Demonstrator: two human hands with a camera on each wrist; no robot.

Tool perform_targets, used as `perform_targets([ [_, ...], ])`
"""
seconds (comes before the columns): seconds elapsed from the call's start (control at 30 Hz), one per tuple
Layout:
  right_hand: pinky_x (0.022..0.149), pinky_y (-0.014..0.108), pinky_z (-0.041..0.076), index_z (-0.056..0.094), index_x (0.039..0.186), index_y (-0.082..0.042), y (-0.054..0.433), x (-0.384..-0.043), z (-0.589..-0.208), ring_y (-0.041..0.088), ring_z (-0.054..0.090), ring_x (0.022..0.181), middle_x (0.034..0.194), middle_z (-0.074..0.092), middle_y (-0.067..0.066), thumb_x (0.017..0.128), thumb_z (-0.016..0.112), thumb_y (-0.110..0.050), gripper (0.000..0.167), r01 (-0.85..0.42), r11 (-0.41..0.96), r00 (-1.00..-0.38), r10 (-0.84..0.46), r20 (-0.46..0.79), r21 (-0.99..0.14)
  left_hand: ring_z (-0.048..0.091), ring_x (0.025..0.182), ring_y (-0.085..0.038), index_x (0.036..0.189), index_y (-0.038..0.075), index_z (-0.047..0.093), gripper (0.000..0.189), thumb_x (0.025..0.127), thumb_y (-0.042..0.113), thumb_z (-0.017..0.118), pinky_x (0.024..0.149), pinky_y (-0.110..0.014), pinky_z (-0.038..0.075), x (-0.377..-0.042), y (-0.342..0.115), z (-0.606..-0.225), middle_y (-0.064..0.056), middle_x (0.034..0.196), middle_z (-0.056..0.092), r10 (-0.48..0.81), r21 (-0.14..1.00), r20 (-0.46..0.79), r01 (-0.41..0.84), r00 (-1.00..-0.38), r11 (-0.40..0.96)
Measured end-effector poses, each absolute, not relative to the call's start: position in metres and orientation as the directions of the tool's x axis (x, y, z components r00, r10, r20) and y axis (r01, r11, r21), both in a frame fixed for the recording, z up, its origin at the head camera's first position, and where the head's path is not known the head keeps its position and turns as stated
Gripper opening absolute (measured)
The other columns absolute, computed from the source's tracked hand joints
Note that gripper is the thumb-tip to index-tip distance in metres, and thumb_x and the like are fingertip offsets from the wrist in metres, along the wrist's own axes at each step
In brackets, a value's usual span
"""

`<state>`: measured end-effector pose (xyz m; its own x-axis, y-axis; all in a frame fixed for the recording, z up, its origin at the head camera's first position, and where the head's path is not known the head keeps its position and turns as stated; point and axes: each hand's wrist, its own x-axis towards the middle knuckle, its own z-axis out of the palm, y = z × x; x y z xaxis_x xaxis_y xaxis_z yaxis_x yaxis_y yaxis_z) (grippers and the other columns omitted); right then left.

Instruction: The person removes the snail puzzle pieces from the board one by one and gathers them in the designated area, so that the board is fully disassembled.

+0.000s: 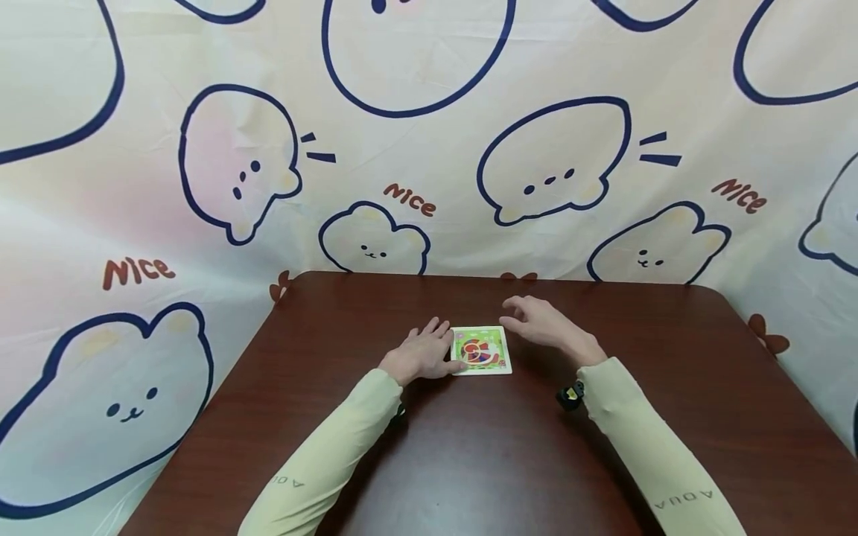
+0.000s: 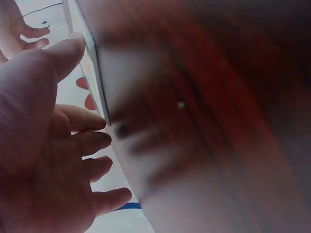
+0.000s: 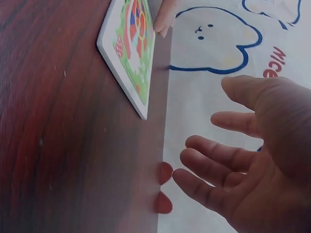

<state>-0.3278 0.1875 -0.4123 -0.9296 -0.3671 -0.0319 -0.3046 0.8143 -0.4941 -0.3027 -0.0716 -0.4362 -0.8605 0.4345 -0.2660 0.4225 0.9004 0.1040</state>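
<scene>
A flat, square picture board [image 1: 481,350] with a white rim lies on the table; its green print carries a red and multicoloured round design. My left hand [image 1: 421,353] is at the board's left side, fingers spread and straight. Its thumb [image 2: 68,53] reaches over the near left corner, while the index fingertip comes right to the edge in the left wrist view. To the right of the board, my right hand [image 1: 543,324] hovers over the table with loosely bent fingers and nothing in them. In the right wrist view, a gap separates those fingers [image 3: 209,155] from the board.
The dark brown wooden table [image 1: 469,454] extends around the board on all sides. Behind it and at both sides hangs a pale cloth [image 1: 442,156] printed with blue-outlined cartoon animals. A dark wrist device [image 1: 571,396] sits at my right sleeve cuff.
</scene>
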Motion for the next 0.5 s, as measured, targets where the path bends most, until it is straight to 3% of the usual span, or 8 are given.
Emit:
perform_targets([
  [0.5, 0.083, 0.041, 0.051, 0.061, 0.129, -0.007, 0.16, -0.334, -0.427, 0.022, 0.06, 0.094, 0.113, 0.066, 0.013, 0.094, 0.065, -0.031, 0.043, -0.377, 0.812, -0.875, -0.47, -0.117, -0.447, 0.007, 0.155, -0.023, 0.156, 0.015, 0.028, 0.079, 0.095, 0.06, 0.05, 0.124, -0.047, 0.016, -0.304, -0.071, -0.434, -0.006, 0.165, 0.02, 0.522, 0.106, -0.265, 0.514, -0.81, 0.851],
])
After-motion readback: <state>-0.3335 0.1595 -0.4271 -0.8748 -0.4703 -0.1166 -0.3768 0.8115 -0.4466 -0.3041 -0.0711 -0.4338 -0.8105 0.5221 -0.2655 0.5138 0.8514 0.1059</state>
